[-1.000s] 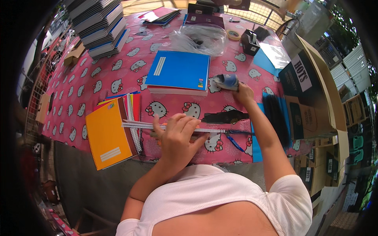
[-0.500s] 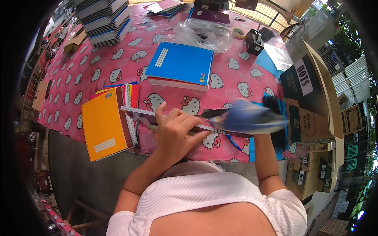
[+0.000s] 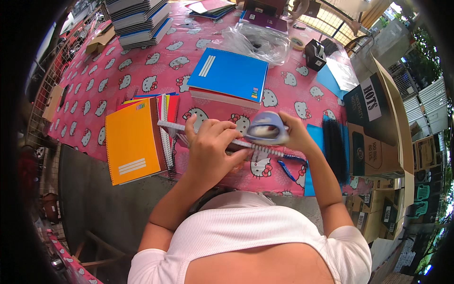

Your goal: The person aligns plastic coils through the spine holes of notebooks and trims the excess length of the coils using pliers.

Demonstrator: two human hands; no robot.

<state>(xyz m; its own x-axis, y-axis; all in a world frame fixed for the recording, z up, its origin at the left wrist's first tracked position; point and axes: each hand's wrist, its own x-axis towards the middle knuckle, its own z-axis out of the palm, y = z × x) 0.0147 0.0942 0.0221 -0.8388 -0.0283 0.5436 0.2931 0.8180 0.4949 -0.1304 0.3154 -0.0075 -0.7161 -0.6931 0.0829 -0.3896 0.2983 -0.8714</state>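
My left hand point(image 3: 211, 148) is closed around a spiral notebook point(image 3: 171, 127) that stands on edge near the front of the table. The notebook's coil point(image 3: 266, 150) runs out to the right of that hand. In my right hand point(image 3: 294, 133) is a blue-and-cream looped hand tool point(image 3: 266, 129), held just over the coil; motion blurs it, so its exact kind is unclear. Blue pens point(image 3: 287, 171) lie just right of the coil. Left of my hands sits a stack of notebooks, a yellow one point(image 3: 133, 146) uppermost. Beyond my hands is a blue-covered notebook stack point(image 3: 230, 75).
Black plastic coils point(image 3: 335, 149) lie over blue sheets beside a tall open cardboard box point(image 3: 373, 113) on the right. Farther back are a clear plastic bag point(image 3: 260, 42), a tape roll point(image 3: 297, 43), a black tape dispenser point(image 3: 315, 55) and a tall notebook pile point(image 3: 142, 26).
My right hand has moved up from the table's right side with the tool, which is less blurred now. My left hand keeps its hold on the notebook. The whole view has shifted slightly.
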